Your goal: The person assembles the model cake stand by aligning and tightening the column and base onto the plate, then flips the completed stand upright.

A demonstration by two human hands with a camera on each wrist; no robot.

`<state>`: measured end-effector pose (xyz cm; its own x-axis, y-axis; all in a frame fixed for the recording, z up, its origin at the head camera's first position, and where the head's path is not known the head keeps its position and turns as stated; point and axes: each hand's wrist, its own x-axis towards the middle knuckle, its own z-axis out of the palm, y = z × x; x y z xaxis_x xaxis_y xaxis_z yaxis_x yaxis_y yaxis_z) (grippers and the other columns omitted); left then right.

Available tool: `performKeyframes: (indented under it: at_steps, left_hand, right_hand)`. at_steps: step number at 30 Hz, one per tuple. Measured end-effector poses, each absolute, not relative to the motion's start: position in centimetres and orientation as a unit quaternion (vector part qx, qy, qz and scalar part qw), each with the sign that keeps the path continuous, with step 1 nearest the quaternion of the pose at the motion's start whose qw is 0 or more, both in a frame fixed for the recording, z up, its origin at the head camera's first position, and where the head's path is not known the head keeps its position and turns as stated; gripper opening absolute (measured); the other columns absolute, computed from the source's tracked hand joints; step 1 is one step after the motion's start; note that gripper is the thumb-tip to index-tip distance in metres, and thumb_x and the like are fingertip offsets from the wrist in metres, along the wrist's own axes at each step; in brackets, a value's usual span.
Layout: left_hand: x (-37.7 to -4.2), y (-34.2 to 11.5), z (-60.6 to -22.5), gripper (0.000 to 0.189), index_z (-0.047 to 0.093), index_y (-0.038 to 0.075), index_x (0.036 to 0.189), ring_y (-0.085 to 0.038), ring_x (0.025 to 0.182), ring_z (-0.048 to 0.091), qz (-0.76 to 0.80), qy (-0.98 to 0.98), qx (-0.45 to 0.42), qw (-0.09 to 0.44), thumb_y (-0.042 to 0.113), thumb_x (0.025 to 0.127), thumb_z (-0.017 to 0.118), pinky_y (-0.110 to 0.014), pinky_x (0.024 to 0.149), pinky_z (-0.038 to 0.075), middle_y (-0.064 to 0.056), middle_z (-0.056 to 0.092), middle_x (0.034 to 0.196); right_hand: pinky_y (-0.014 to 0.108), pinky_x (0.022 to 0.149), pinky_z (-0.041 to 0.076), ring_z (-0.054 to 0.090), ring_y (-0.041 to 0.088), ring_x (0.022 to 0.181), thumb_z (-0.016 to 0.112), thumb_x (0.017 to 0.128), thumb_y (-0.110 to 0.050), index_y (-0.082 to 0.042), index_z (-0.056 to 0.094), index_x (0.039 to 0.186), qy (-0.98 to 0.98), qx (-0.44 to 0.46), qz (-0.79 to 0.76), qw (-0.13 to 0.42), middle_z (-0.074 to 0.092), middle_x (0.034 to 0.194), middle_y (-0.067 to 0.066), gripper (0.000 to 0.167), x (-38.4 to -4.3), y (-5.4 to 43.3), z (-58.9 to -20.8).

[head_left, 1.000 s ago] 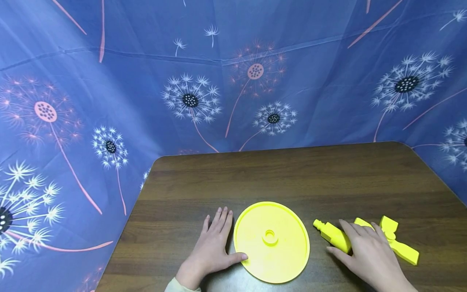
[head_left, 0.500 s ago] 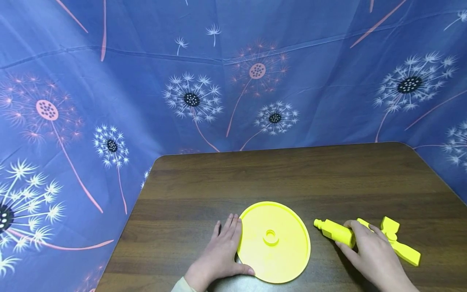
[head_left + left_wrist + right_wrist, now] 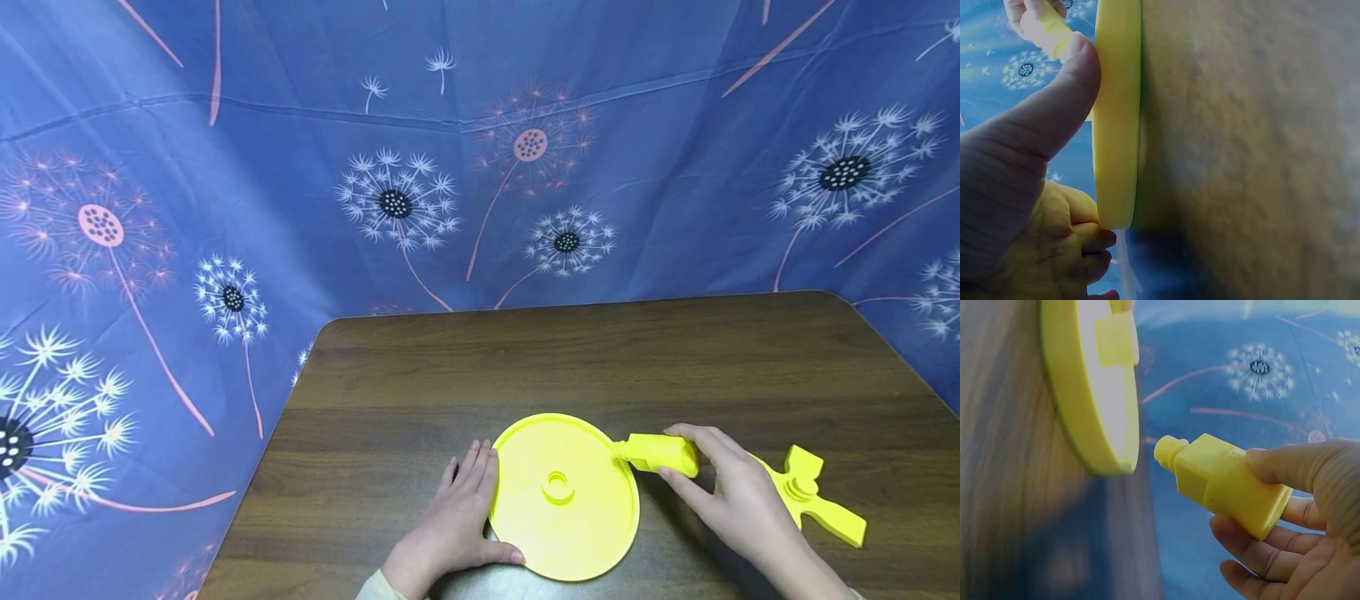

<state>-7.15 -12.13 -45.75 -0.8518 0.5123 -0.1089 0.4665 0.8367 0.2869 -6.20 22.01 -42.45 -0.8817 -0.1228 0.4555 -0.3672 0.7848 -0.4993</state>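
A yellow round plate with a raised rim and a small ring-shaped socket in its middle lies flat on the table. My left hand rests against its left edge, fingers straight and thumb at the near rim; in the left wrist view the thumb touches the plate's side. Between thumb and fingers my right hand holds a yellow post, part faceted, part round, with a narrow knobbed tip. The tip points left and overlaps the plate's right rim in the head view.
To the right of my right hand a yellow armed piece with a round hub lies on the wooden table, partly hidden by that hand. Blue dandelion-print cloth hangs behind and to the sides of the table.
My right hand has picked up the post and carried it left to the plate's right edge, uncovering more of the armed piece. The left hand has slid right, closer against the plate.
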Motion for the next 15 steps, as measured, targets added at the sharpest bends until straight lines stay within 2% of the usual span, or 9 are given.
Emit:
performKeyframes:
  at_steps: [8,15]
  left_hand:
    - [-7.1,-12.1,-45.6,0.124,0.016,-0.004,0.153,-0.03,0.149,0.008,0.13,0.952,0.256,0.104,0.072,0.07,0.069,-0.055,0.117,0.015,-0.02,0.012,0.161]
    - [-7.1,-11.9,-45.5,0.125,0.016,-0.004,0.153,-0.03,0.148,0.008,0.129,0.953,0.253,0.104,0.071,0.069,0.071,-0.052,0.117,0.016,-0.021,0.012,0.16]
  right_hand:
    - [0.014,0.076,0.045,0.057,0.006,0.093,0.084,0.07,-0.004,-0.022,0.062,0.117,-0.911,0.187,0.327,0.166,0.061,0.11,-0.011,0.055,-7.0,19.3,-41.6]
    - [0.033,0.079,0.056,0.06,0.008,0.101,0.084,0.072,-0.006,-0.021,0.061,0.119,-0.902,0.246,0.325,0.139,0.061,0.115,-0.012,0.055,-7.4,17.4,-41.3]
